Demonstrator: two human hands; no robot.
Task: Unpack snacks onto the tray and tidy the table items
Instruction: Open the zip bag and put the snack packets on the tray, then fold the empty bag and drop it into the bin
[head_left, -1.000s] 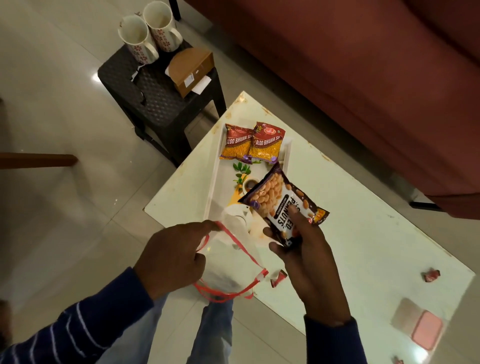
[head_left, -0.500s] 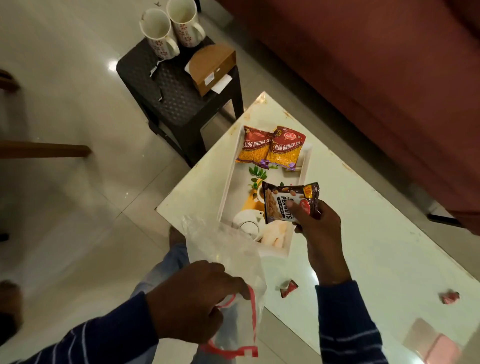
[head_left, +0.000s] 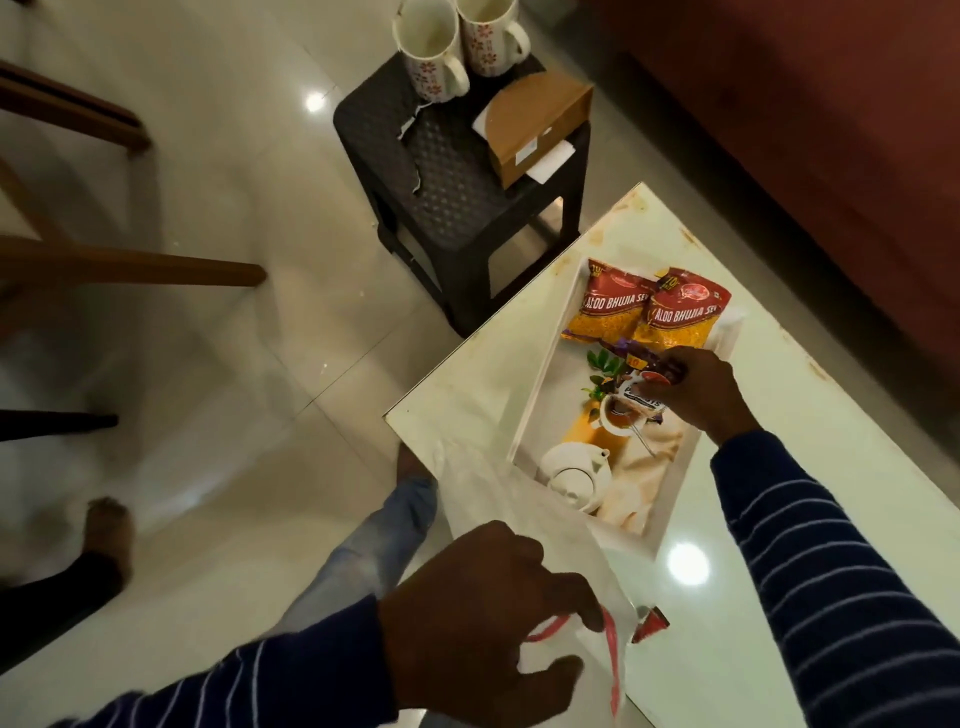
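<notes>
The right hand (head_left: 691, 392) pinches the peanut packet (head_left: 641, 395) down in the tray (head_left: 535, 410), just at 6 o'clock of two bhujia packets (head_left: 649, 317). The left hand (head_left: 478, 618) is fisted on the plastic bag (head_left: 524, 514), which overlaps the tray's near corner. A red wrapper (head_left: 649, 623) lies at 3 o'clock of it; the stool (head_left: 447, 171) with mugs (head_left: 457, 47) stands at 11.

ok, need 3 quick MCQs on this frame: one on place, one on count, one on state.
1. Where do the two mugs stand?
A. on the tray
B. on the dark stool
C. on the floor

2. How many Aloo Bhujia packets lie in the tray?
A. one
B. two
C. four

3. What is the right hand doing?
A. holding the peanut packet over the tray
B. lifting a mug
C. resting empty on the table

Key: 1 B, both sit on the dark stool. 2 B, two lie side by side. 3 A, fingers grip the packet.
</notes>
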